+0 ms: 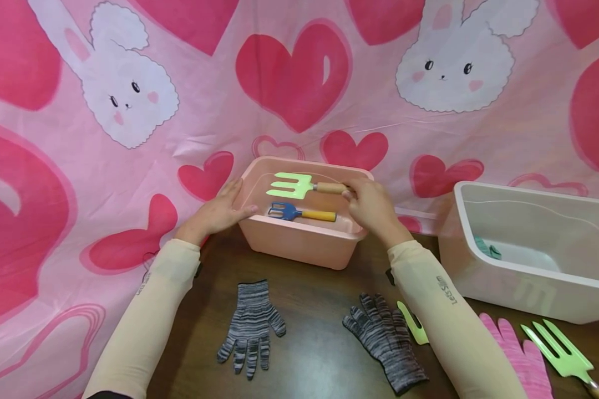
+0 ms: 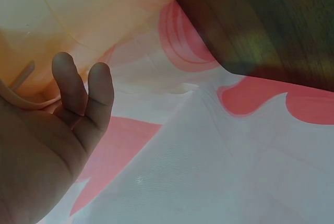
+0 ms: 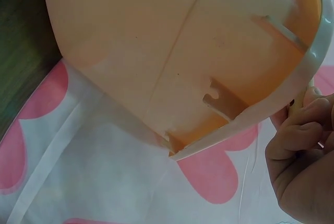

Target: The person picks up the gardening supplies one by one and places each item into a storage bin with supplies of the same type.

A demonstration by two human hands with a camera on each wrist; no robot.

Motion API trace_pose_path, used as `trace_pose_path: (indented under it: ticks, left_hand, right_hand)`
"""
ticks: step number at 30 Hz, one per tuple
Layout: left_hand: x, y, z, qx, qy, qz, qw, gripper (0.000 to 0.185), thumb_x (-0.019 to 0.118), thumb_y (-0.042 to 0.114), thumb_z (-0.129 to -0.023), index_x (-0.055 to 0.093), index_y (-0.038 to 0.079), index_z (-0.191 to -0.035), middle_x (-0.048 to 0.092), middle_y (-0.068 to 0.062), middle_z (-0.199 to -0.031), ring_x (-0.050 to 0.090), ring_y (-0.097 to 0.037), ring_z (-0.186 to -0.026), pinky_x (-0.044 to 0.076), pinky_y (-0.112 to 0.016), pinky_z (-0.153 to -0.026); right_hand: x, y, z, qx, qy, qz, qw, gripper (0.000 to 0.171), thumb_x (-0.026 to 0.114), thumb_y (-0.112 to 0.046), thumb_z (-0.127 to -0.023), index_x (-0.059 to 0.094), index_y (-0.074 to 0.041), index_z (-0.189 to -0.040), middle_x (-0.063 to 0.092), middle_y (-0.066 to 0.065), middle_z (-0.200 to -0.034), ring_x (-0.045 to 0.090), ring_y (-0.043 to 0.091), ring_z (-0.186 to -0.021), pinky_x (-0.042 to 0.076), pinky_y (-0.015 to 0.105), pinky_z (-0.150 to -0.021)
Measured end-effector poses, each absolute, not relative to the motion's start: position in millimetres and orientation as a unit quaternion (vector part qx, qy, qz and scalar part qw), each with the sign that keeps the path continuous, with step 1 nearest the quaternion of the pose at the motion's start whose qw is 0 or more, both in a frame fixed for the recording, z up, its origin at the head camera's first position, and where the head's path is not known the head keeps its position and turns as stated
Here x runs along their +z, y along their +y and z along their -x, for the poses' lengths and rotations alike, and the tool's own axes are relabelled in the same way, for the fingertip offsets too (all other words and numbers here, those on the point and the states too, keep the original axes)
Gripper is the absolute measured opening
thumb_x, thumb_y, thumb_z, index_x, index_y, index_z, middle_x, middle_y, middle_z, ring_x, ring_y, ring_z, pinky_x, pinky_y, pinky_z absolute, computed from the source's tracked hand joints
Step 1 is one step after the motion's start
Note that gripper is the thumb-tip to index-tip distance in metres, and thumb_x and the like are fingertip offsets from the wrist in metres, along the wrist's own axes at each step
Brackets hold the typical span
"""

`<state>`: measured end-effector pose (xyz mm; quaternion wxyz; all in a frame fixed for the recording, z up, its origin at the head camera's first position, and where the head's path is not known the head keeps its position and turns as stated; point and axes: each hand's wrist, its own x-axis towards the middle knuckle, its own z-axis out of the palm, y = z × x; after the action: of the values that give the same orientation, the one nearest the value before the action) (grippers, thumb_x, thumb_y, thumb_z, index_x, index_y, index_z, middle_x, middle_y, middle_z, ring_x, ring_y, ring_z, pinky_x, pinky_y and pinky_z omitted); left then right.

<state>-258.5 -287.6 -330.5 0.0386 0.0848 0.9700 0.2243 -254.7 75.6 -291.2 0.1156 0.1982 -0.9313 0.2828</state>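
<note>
We rest our left hand (image 1: 218, 211), thumb spread wide from the fingers, at the left edge of the pink bin (image 1: 299, 244); by its front edge inside lies a blue rake (image 1: 290, 211), and behind that we hold the green fork (image 1: 298, 186), our right hand (image 1: 371, 208) gripping its wooden handle near the back right corner

Hands (image 1: 371, 208) at peach bin (image 1: 299, 244), one gripping green fork (image 1: 305, 187)

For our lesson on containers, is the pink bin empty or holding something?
The pink bin is not empty: in the head view, a yellow-handled blue fork lies within its walls. The right hand grips a green fork.
</note>
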Motion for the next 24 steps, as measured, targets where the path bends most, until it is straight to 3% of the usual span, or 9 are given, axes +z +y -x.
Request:
trace_pose_path:
  ticks: [6,14,24]
  left_hand:
    - [-330,-287,257,0.226,0.969,-0.087,0.038,0.109,0.059,0.070,-0.088,0.001,0.018,-0.164,0.006,-0.010,-0.168,0.011,-0.036,-0.152,0.032,-0.067,-0.108]
    - [-330,-287,257,0.230,0.969,-0.088,0.037,0.107,0.061,0.066,-0.089,0.001,0.019,-0.164,0.006,-0.010,-0.168,0.010,-0.035,-0.152,0.031,-0.067,-0.109]
    - [-330,-287,258,0.227,0.969,-0.091,0.035,0.112,0.057,0.075,-0.086,0.002,0.018,-0.164,0.006,-0.009,-0.169,0.007,-0.032,-0.153,0.030,-0.066,-0.110]
  right_hand:
    - [-289,73,258,0.275,-0.930,-0.209,0.125,0.023,0.061,-0.009,-0.098,0.070,-0.004,-0.119,0.068,0.015,-0.114,0.060,0.035,-0.102,0.046,0.053,-0.097]
    - [-285,68,263,0.274,-0.926,-0.221,0.137,0.017,0.062,-0.006,-0.097,0.071,-0.005,-0.111,0.067,0.014,-0.103,0.057,0.033,-0.096,0.046,0.052,-0.093]
    - [-282,63,271,0.261,-0.933,-0.218,0.122,0.019,0.061,-0.007,-0.098,0.071,-0.003,-0.113,0.067,0.014,-0.103,0.057,0.033,-0.093,0.047,0.051,-0.092]
